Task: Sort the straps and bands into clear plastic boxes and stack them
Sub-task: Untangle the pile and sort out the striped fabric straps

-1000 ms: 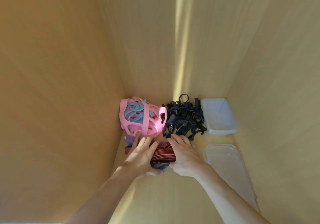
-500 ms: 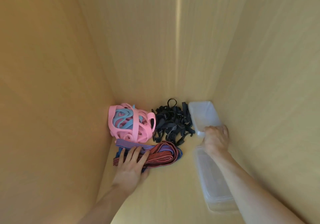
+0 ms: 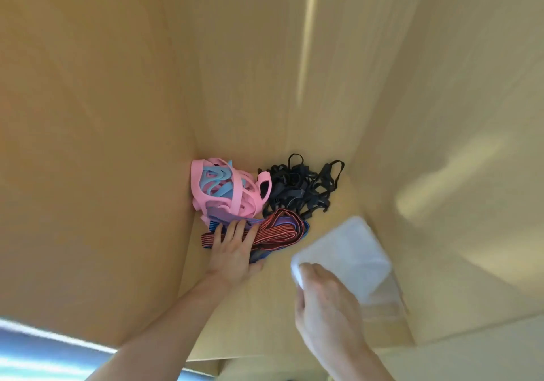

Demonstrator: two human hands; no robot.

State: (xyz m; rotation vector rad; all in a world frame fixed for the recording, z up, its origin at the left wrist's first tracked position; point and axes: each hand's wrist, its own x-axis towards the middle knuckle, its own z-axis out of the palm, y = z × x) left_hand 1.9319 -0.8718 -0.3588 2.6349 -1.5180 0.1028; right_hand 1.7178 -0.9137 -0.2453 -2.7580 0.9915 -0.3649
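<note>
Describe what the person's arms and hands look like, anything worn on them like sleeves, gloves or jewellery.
Both arms are bare along all that shows, with no sleeve in view. The left hand has no glove, and no ring, watch or wristband shows on it or its wrist. The right hand is also ungloved, but it is motion-blurred, so small jewellery cannot be ruled out there.

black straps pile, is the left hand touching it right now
No, the left hand lies flat on the striped bands, apart from the black straps pile.

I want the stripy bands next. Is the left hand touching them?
Touching. The head view shows the left hand lying flat on the striped bands, fingers spread across them.
</note>
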